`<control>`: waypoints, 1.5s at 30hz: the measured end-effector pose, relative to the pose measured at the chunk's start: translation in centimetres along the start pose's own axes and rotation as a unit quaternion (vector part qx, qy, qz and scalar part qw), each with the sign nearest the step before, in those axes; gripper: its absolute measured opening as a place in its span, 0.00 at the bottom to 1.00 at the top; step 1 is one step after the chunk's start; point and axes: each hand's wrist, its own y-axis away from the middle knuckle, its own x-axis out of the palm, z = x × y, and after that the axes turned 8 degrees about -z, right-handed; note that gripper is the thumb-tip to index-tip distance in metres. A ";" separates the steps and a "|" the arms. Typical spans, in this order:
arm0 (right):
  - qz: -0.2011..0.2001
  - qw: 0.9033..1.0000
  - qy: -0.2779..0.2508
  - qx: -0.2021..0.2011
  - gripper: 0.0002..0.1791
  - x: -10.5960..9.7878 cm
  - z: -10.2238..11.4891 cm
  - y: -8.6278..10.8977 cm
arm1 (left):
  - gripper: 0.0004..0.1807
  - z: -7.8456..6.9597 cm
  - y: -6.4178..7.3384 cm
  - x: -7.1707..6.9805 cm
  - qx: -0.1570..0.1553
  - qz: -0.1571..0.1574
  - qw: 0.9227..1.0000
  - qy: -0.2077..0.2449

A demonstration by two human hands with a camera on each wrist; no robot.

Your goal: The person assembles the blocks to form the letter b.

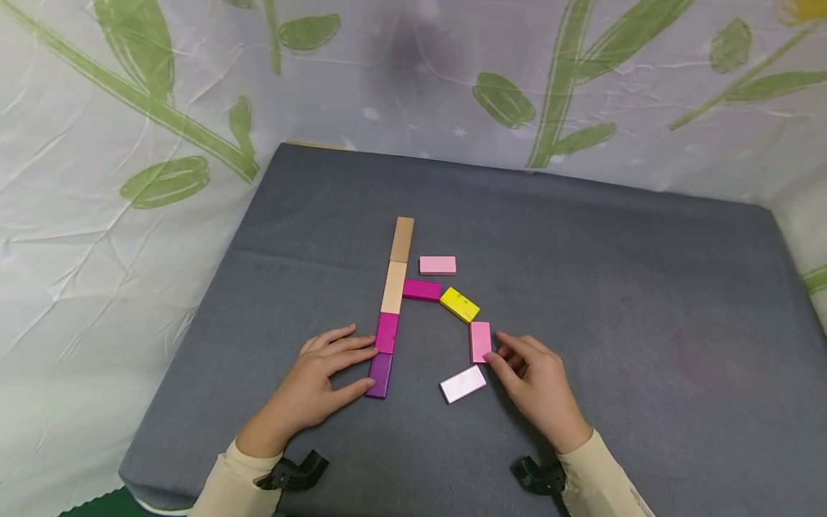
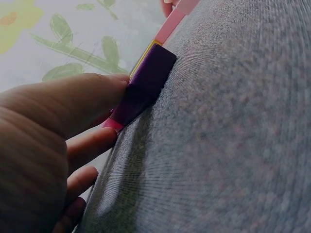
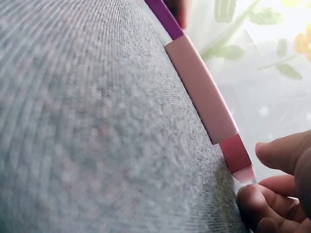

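A straight column of blocks runs up the cloth: a purple block (image 1: pixel 380 375) nearest, then a magenta block (image 1: pixel 387 332), a light wood block (image 1: pixel 393 287) and a tan block (image 1: pixel 401 240). My left hand (image 1: pixel 316 384) lies along its left side, fingers extended, fingertips against the purple and magenta blocks. From the light wood block a second magenta block (image 1: pixel 423 290), a yellow block (image 1: pixel 460 304) and an upright-turned pink block (image 1: pixel 480 342) curve rightward. Beside that pink block is my right hand (image 1: pixel 533 377), thumb tip at its lower right edge, fingers loosely bent. A pale pink block (image 1: pixel 462 384) lies slanted below.
Another pink block (image 1: pixel 437 266) lies apart, just above the second magenta block. Grey cloth covers the table (image 1: pixel 633 287). A white curtain (image 1: pixel 400 86) with green leaves hangs behind it and along the left. Black wrist straps (image 1: pixel 300 472) sit at both sleeves.
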 end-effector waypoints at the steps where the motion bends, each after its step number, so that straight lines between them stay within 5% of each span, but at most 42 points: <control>1: 0.003 1.000 0.001 0.000 0.21 0.1 0.0 0.0 | 0.24 0.0 0.0 0.0 0.002 -0.001 1.000 -0.001; 22: 0.029 0.999 0.018 -0.007 0.21 0.4 0.2 0.0 | 0.24 -0.1 0.0 0.0 0.009 -0.006 1.000 0.001; 45: 0.016 1.000 0.004 -0.025 0.26 0.1 0.0 0.4 | 0.24 0.1 0.0 0.0 0.005 -0.002 1.000 -0.003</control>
